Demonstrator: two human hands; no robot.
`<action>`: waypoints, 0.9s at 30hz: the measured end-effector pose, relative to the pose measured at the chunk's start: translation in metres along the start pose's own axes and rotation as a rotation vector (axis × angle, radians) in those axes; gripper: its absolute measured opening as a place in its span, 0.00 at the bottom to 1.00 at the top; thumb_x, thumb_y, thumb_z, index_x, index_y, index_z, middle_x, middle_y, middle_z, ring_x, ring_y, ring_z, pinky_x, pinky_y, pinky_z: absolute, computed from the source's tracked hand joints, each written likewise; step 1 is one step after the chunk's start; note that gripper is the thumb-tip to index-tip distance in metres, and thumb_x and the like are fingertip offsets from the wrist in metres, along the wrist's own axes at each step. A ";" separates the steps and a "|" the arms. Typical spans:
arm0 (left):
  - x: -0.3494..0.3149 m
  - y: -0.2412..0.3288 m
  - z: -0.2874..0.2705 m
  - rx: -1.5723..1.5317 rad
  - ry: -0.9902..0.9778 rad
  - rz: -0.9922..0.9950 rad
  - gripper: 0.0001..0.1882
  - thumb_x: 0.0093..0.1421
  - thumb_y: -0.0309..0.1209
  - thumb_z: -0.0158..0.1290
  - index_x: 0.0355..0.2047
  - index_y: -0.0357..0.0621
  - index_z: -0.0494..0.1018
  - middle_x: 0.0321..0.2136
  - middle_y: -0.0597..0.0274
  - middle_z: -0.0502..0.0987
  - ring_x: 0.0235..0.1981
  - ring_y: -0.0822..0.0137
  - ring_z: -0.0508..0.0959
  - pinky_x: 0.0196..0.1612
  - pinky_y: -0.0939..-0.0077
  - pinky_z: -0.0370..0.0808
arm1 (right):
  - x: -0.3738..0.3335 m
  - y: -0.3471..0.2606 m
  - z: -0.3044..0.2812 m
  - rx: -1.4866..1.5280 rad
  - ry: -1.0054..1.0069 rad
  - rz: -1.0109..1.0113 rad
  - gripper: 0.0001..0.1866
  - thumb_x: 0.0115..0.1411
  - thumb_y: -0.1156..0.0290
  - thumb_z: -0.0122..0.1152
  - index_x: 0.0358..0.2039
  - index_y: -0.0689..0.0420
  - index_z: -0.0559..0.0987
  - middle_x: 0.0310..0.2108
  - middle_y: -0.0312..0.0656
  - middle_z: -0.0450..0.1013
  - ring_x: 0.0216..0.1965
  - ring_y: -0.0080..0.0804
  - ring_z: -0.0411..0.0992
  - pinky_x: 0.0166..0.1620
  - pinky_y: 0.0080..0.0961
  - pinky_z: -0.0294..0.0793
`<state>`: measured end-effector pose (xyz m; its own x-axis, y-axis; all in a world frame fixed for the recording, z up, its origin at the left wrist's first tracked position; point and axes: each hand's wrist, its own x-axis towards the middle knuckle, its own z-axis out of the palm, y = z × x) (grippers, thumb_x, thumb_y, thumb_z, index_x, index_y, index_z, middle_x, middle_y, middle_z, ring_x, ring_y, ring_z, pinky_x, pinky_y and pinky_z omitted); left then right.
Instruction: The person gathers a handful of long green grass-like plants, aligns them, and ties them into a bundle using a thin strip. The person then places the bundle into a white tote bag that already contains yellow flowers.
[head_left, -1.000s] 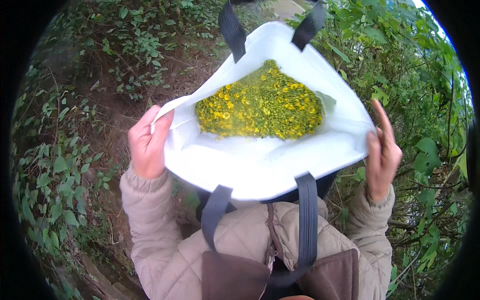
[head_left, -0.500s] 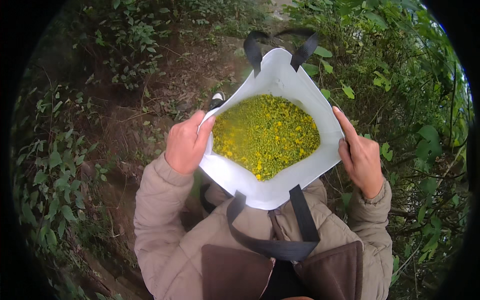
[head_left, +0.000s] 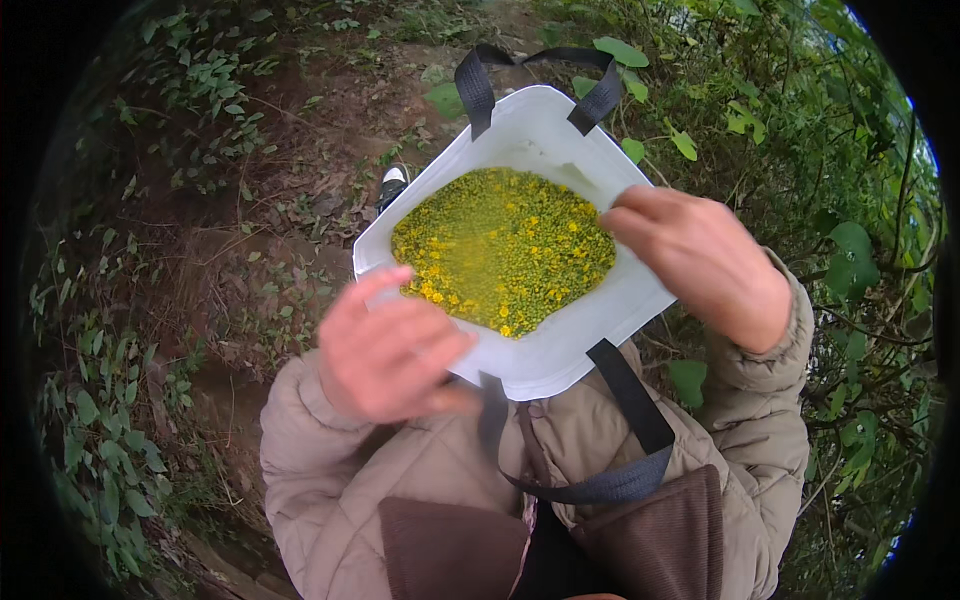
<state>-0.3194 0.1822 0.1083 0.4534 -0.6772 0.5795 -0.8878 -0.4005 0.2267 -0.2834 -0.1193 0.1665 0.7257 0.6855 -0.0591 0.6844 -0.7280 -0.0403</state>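
The left hand [head_left: 390,350] curls narrowly at the near rim of the white bag [head_left: 520,130], though its grip is too blurred to confirm. The right hand [head_left: 700,262] pinches the right rim. Between them, chest-high, the bag holds yellow flowers [head_left: 500,248]. Judging by this, keeping both rims level and taut should prevent spilling onto the ground [head_left: 250,200].

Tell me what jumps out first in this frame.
The white tote bag at centre, held open and filled with small yellow flowers. The left hand grips its near-left rim and the right hand its right rim, against dark soil and green foliage all round.
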 end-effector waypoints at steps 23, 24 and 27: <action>0.018 -0.049 0.008 0.353 0.031 -0.074 0.05 0.47 0.29 0.56 0.26 0.52 0.77 0.23 0.72 0.73 0.26 0.72 0.73 0.49 0.64 0.70 | -0.005 0.025 0.014 0.142 -0.231 -0.049 0.12 0.45 0.76 0.58 0.33 0.55 0.79 0.24 0.38 0.76 0.27 0.37 0.76 0.32 0.28 0.75; 0.025 -0.053 0.003 0.351 0.118 -0.147 0.05 0.46 0.28 0.56 0.25 0.53 0.77 0.23 0.71 0.74 0.26 0.72 0.73 0.50 0.63 0.70 | -0.005 0.035 0.009 0.156 -0.207 0.093 0.11 0.44 0.77 0.59 0.31 0.55 0.80 0.23 0.39 0.76 0.27 0.37 0.76 0.32 0.27 0.75; 0.018 -0.020 -0.010 0.269 0.052 -0.026 0.07 0.44 0.27 0.55 0.26 0.53 0.77 0.24 0.74 0.75 0.27 0.75 0.73 0.52 0.62 0.68 | -0.021 0.043 0.013 0.220 -0.083 -0.153 0.13 0.40 0.77 0.59 0.30 0.54 0.81 0.21 0.39 0.75 0.26 0.39 0.75 0.30 0.29 0.74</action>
<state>-0.2937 0.1843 0.1223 0.4649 -0.6346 0.6174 -0.8198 -0.5718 0.0297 -0.2700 -0.1656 0.1525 0.6008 0.7909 -0.1167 0.7471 -0.6074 -0.2702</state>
